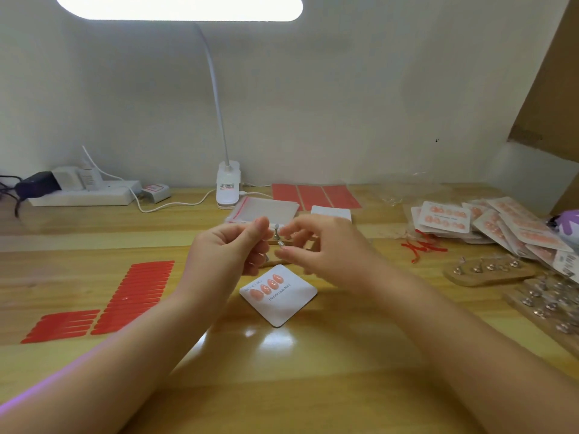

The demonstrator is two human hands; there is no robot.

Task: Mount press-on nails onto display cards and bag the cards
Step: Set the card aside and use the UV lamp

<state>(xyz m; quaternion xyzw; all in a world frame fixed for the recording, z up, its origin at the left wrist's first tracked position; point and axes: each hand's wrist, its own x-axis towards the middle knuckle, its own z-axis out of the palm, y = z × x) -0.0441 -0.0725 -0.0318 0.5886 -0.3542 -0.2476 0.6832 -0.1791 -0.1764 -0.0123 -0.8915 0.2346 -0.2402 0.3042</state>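
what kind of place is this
Probably a small home workbench for packing handmade press-on nails: a wooden desk under a clip-on lamp, a pile of bagged nail cards, and red adhesive strips.

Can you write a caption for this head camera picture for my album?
Both hands, left hand and right hand, work together above a display card with four nails on it.

Clip lamp (228, 189): stood at rear of wooden surface (313, 371), gooseneck rising to lit head | power strip (84, 195): lay rear left, black adapter (37, 184) plugged in at its left end | white cable (175, 206): ran across surface to lamp base | purple object (568, 225): sat at right edge, cut off by frame
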